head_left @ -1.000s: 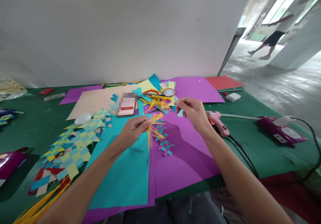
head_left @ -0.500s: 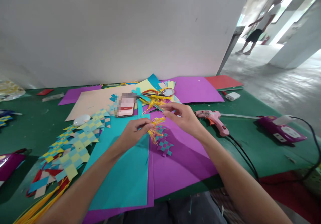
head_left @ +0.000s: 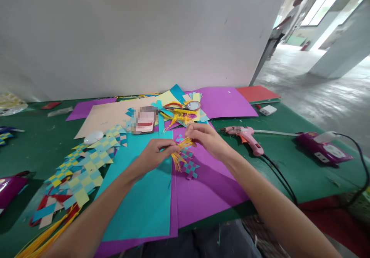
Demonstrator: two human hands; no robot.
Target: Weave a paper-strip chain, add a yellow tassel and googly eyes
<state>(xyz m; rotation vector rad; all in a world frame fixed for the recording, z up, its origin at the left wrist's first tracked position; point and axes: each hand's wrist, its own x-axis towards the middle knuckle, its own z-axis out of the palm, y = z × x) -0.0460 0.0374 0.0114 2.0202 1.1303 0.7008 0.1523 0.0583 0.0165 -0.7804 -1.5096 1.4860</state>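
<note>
My left hand (head_left: 157,154) pinches a small bundle of yellow threads, a tassel (head_left: 178,159), whose loose ends hang down. From the right, my right hand (head_left: 206,138) has its thumb and fingers closed on the upper threads of the same tassel. Below the hands a purple-and-teal woven paper piece (head_left: 190,168) lies on a purple sheet (head_left: 214,196). A teal sheet (head_left: 138,208) spreads under my left forearm. Behind the hands sit more yellow threads (head_left: 180,118) and scissors (head_left: 175,105).
A pink glue gun (head_left: 245,135) lies to the right, its cord trailing toward a purple power strip (head_left: 323,149). A phone (head_left: 146,119) rests behind the teal sheet. Woven paper pieces (head_left: 92,161) pile at left. A white panel (head_left: 130,38) stands behind; a person (head_left: 290,21) is in the background.
My right hand has moved left and down and closed on the tassel's threads. My left hand keeps its hold, almost in place. The background person has moved left, partly behind the panel.
</note>
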